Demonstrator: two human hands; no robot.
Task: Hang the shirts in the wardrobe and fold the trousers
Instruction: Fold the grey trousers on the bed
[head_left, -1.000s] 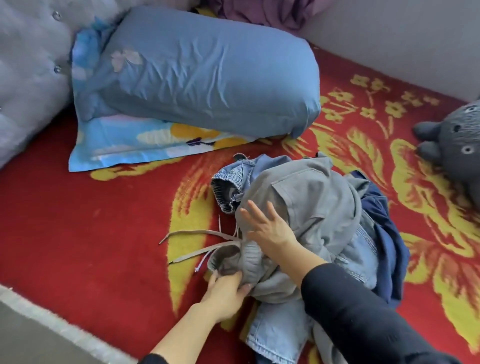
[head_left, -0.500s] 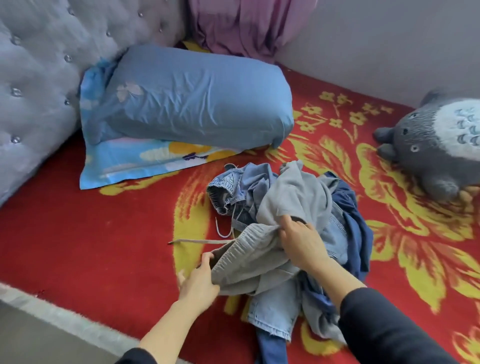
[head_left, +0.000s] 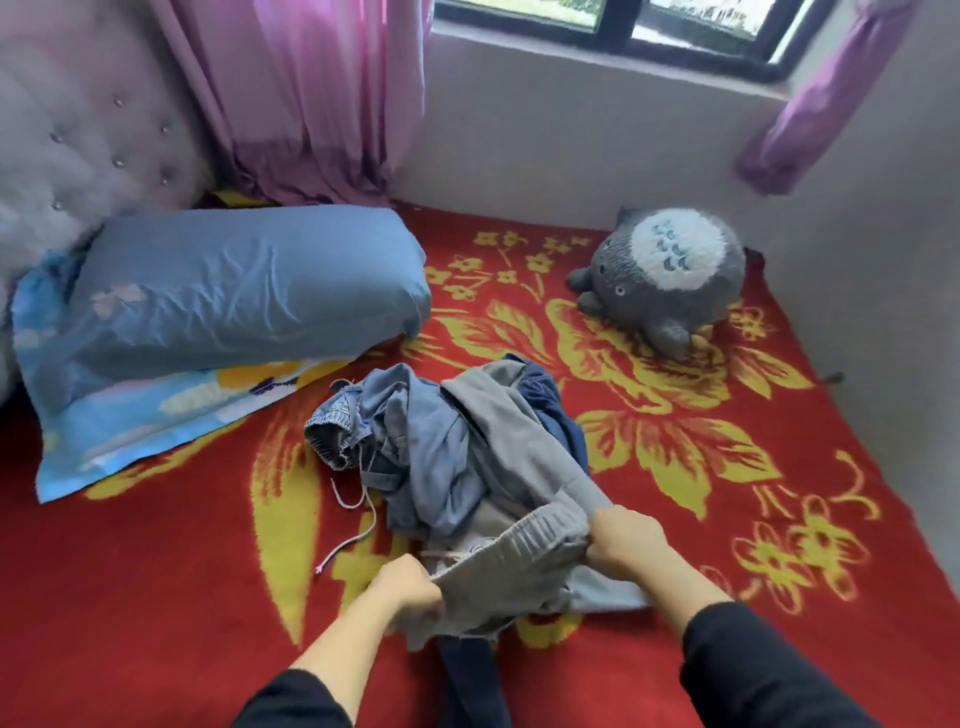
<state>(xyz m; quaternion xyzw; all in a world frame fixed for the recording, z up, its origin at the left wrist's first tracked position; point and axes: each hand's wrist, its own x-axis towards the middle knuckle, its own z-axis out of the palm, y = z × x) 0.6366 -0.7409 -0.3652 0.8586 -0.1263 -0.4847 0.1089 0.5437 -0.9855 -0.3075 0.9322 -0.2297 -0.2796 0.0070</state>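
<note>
My left grip (head_left: 410, 579) and right grip (head_left: 626, 540) are squeezing the grey trousers (head_left: 519, 558); next they need pulling free, then folding.

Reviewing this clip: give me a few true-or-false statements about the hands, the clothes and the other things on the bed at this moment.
1. The left hand and right hand both grip the grey trousers at the waistband. True.
2. The plush toy lies on the blue pillow. False: it sits on the red blanket, apart from the pillow.
3. The grey trousers are folded flat. False: they are crumpled over a pile of other clothes.
4. A pink curtain hangs behind the blue pillow. True.
</note>
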